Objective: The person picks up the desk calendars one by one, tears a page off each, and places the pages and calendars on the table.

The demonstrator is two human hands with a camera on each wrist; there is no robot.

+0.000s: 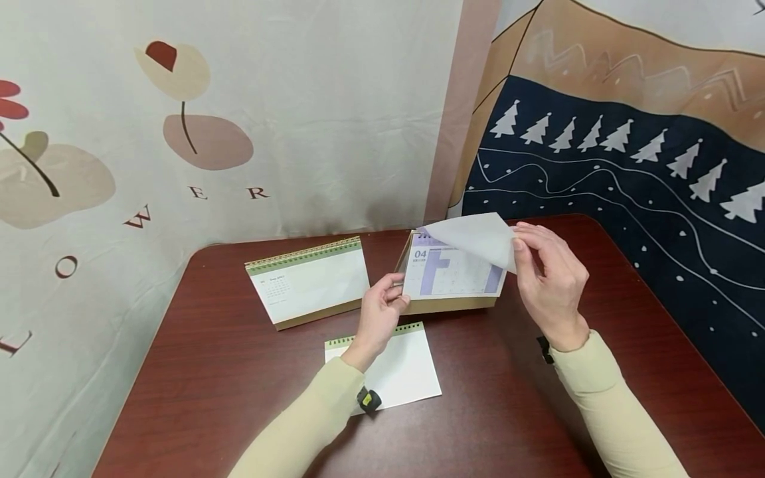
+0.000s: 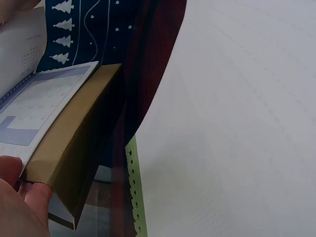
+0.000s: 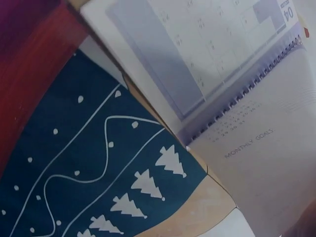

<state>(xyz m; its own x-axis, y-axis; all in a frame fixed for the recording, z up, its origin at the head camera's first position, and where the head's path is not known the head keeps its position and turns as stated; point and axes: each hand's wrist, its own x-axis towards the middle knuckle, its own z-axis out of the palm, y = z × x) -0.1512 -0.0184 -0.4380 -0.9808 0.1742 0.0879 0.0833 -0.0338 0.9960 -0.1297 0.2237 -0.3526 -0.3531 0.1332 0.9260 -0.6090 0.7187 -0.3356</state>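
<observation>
A purple desk calendar (image 1: 457,273) with "04" on its page stands on a brown cardboard base (image 2: 79,123). At its lower left corner my left hand (image 1: 379,313) grips the calendar, thumb in front and fingers at the side. My right hand (image 1: 552,282) pinches the edge of a lifted page (image 1: 478,236), which curls over the upper right of the "04" page. "Monthly goals" is printed on that page (image 3: 256,143) in the right wrist view, where it hangs from the ring binding (image 3: 256,79).
Left of the purple calendar stands a green-topped desk calendar (image 1: 323,279). A loose white sheet (image 1: 406,372) with a punched green edge lies in front, partly under my left forearm. All are on a dark red table (image 1: 227,372) against patterned cloth walls (image 1: 335,119).
</observation>
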